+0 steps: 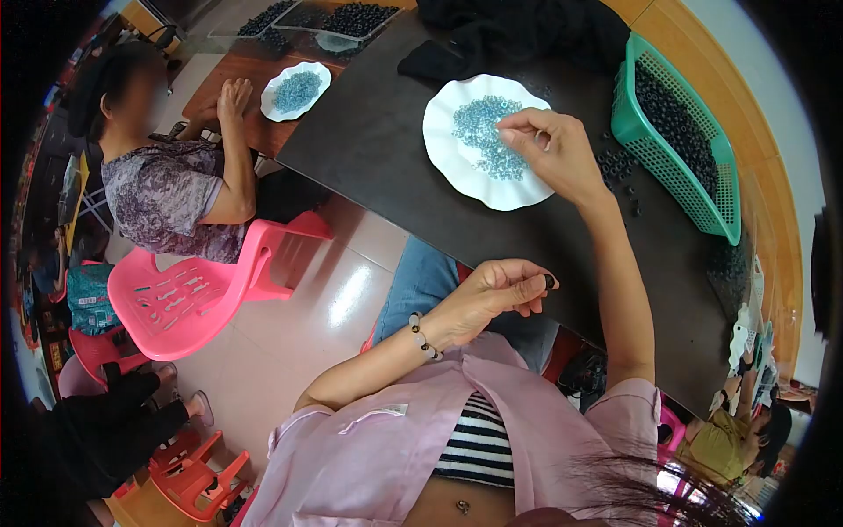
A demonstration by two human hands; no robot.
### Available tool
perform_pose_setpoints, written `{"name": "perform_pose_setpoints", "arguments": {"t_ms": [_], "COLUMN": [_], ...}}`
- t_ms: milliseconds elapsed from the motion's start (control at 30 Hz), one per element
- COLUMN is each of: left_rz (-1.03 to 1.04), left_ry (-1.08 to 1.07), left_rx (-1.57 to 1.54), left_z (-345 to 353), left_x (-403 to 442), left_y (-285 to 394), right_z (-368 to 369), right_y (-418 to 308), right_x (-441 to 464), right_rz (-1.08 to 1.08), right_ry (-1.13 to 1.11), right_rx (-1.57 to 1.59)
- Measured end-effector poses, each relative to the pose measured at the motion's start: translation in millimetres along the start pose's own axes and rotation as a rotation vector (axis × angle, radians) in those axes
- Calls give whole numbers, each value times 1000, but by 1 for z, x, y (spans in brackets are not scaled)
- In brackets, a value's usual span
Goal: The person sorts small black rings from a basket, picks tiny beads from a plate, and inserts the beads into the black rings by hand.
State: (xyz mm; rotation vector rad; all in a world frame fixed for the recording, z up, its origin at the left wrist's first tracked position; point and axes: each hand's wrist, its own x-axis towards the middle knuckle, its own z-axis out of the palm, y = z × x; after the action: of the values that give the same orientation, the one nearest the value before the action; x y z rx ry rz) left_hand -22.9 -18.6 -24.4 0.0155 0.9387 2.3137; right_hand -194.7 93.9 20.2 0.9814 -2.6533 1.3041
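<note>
My left hand [505, 294] is closed, with a small black round part [550, 281] pinched between thumb and forefinger above the table's near edge. A bracelet of pale and dark beads [421, 336] circles that wrist. Over the white scalloped plate [443, 176], my right hand [558, 154] has thumb and forefinger pressed together. Whatever lies between those fingertips is too small to make out. Many tiny clear-bluish pieces [487, 119] are spread on the plate, right beside the fingertips. Several loose black parts [616, 165] lie on the dark table [378, 145] behind my right wrist.
A green basket [628, 101] full of black parts stands at the table's right side. Black cloth [527, 39] lies at the far edge. To the left, another person [176, 193] sits on a pink chair [184, 303] by a second plate [268, 105] of bluish pieces.
</note>
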Motion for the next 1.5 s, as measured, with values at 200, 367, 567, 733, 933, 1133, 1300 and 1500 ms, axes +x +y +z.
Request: {"name": "perform_pose_setpoints", "arguments": {"t_ms": [200,367,567,733,933,1133,1300,1500], "left_rz": [7,9,12,10,16,18,3,-46], "left_ry": [-7,0,-1,-6,-11,-16,33,89], "left_rx": [10,8,5,8,11,-13,-144,-309], "left_z": [-2,-1,-4,-3,-2,-3,1,10], "left_x": [0,-3,-4,-3,-4,-4,-6,-3], "left_y": [-3,-3,-5,-6,-7,-7,-2,8], "right_z": [2,14,24,29,33,32,1,-31], "right_y": [-2,-12,-17,-20,-17,-6,-20,-27], "right_x": [-6,-11,-9,-8,-8,-6,-21,-82], "right_rz": [-109,-237,-182,-158,-218,-288,179,411], "right_ry": [-80,-105,-109,-128,-111,18,90,164], "right_rx": [-157,-199,-304,-396,-418,-214,499,779]}}
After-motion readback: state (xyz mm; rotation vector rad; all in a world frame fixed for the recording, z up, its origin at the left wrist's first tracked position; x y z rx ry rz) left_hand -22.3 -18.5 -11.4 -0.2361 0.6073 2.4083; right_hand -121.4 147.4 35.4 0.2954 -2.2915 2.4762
